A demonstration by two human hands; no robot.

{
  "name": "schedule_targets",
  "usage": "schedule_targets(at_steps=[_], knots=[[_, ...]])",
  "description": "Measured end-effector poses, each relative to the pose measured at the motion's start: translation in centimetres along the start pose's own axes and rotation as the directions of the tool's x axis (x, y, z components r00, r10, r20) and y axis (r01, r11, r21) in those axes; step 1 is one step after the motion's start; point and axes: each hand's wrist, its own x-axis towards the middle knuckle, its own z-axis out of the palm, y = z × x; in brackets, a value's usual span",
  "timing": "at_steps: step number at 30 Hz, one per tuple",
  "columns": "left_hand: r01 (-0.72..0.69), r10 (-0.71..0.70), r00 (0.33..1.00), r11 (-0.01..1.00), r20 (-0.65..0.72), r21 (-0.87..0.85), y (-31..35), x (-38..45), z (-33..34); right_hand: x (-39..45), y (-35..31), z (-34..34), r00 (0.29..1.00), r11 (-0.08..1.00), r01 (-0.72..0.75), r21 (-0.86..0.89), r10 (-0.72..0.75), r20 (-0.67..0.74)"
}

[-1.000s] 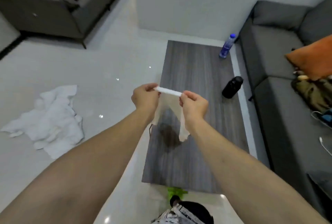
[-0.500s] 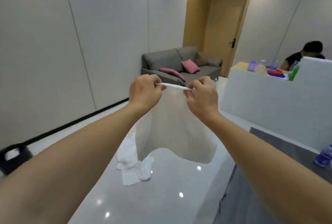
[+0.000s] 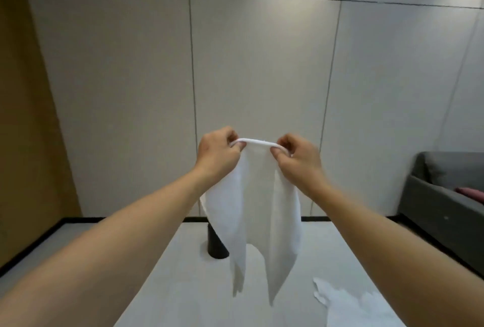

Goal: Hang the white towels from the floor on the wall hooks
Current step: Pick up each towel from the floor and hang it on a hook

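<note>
Pale grey panels made up the wall [image 3: 262, 64] ahead, and no hook showed anywhere on the visible stretch of it, so where the towel would go could not be told. Glossy white floor [image 3: 183, 287] ran up to a black skirting strip, with a grey sofa [image 3: 445, 195] at the right edge carrying a pink cushion [image 3: 468, 191]. More white towels [image 3: 348, 305] lay crumpled on the floor at the lower right, apparently waiting for their turn. A black cylinder [image 3: 213, 245] stood on the floor, partly hidden behind the hanging cloth; what it was could not be made out.

One white towel [image 3: 259, 208] hung in mid-air between the two outstretched arms, its lower corners dangling free above the floor. Its top edge was rolled into a narrow band and kept taut, probably to offer a firm, short span that could be slipped over a hook.

Both hands were closed on that band. The left hand [image 3: 217, 151] pinched one end between thumb and curled fingers, and the right hand [image 3: 296, 156] pinched the other end likewise, the two held near each other at the same height.
</note>
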Motion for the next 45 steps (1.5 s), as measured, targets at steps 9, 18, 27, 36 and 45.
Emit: schedule_targets(at_steps=[9,18,27,36,45], knots=[[0.222,-0.155,0.949,0.947,-0.275,0.231,-14.8,9.6,-12.8,13.7,-7.1,22.9,0.965,0.903,0.054,0.427,-0.158,0.211],[0.474,-0.249,0.820,0.800,-0.515,0.368,-26.8,8.9,-28.1,15.4,-20.0,42.5,0.847,0.788,0.128,0.602,-0.403,0.348],[0.533,-0.106,0.759,0.668,-0.643,0.519,-37.3,10.4,-46.2,15.5,-36.4,59.2,0.751,0.682,0.254,0.686,-0.586,0.304],[0.558,-0.063,0.766,0.558,-0.640,0.614,-47.5,13.9,-62.4,18.2,-51.2,74.8,0.670,0.599,0.408,0.689,-0.709,0.220],[0.624,-0.103,0.751,0.437,-0.653,0.648,-60.6,14.9,-70.3,18.1,-58.2,91.2,0.567,0.505,0.491,0.710,-0.804,0.180]])
